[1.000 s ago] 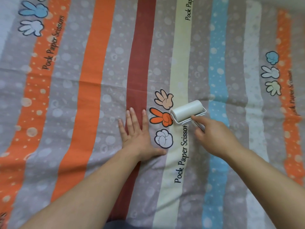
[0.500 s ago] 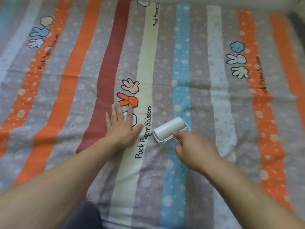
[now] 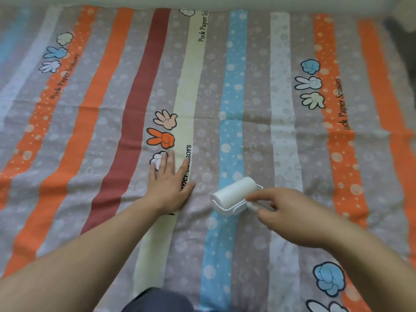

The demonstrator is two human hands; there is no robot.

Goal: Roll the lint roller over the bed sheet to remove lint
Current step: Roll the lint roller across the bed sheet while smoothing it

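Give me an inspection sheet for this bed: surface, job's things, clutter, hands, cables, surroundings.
Surface: striped bed sheet, printed with cartoon hands and lettering, lightly creased.
Job's things: white lint roller resting on the sheet at the blue stripe.
Clutter: nothing seen.
Hands: left hand flat, pressing the sheet; right hand grips the roller's handle.
Cables: nothing seen.
Surroundings: pale edge beyond the sheet's far end; dark fabric at the near edge.
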